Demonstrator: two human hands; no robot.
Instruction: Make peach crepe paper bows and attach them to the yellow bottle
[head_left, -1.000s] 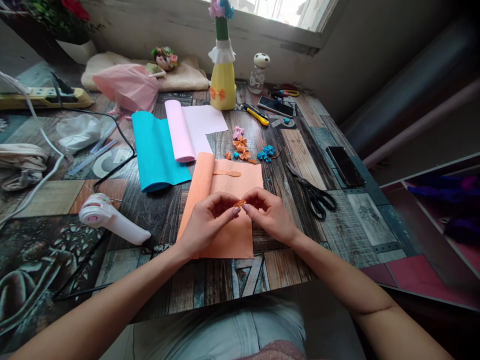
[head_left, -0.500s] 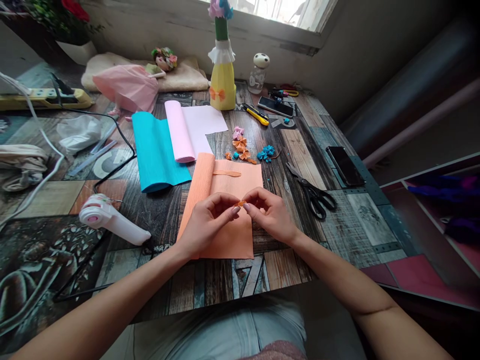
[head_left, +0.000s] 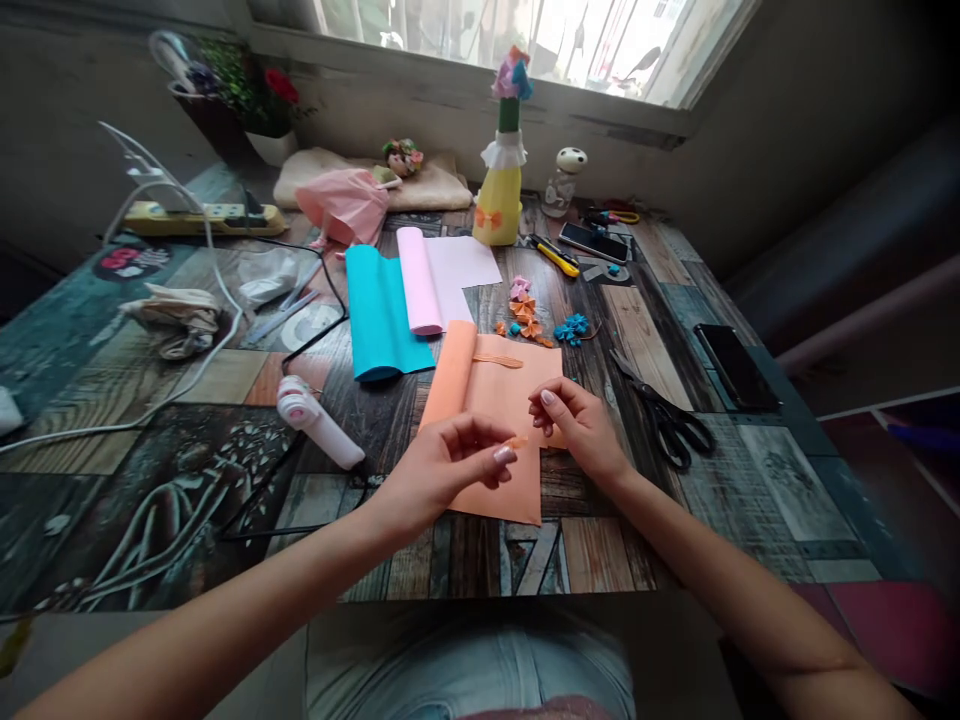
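My left hand [head_left: 442, 470] pinches a small folded orange paper piece [head_left: 517, 441] between thumb and fingers, just above the orange crepe paper sheet [head_left: 491, 395]. My right hand [head_left: 577, 425] rests on the sheet's right edge with its fingers curled loosely, apart from the little piece; whether it holds anything I cannot tell. A cut orange strip [head_left: 496, 359] lies on the sheet's upper part. Small orange and pink folded pieces [head_left: 523, 310] and blue ones [head_left: 571, 328] lie just beyond the sheet.
Black scissors [head_left: 664, 415] lie right of the sheet, a dark phone [head_left: 733, 365] further right. A white glue gun [head_left: 319, 422] with its cable lies left. Blue [head_left: 379, 312] and pink [head_left: 435, 280] crepe sheets, a yellow bottle vase [head_left: 499, 190], a utility knife [head_left: 555, 255] and a power strip [head_left: 206, 215] sit behind.
The hands have come apart: the left keeps the small orange piece, the right has drawn back to the sheet's edge. The camera has tilted up and turned left, showing more table and window.
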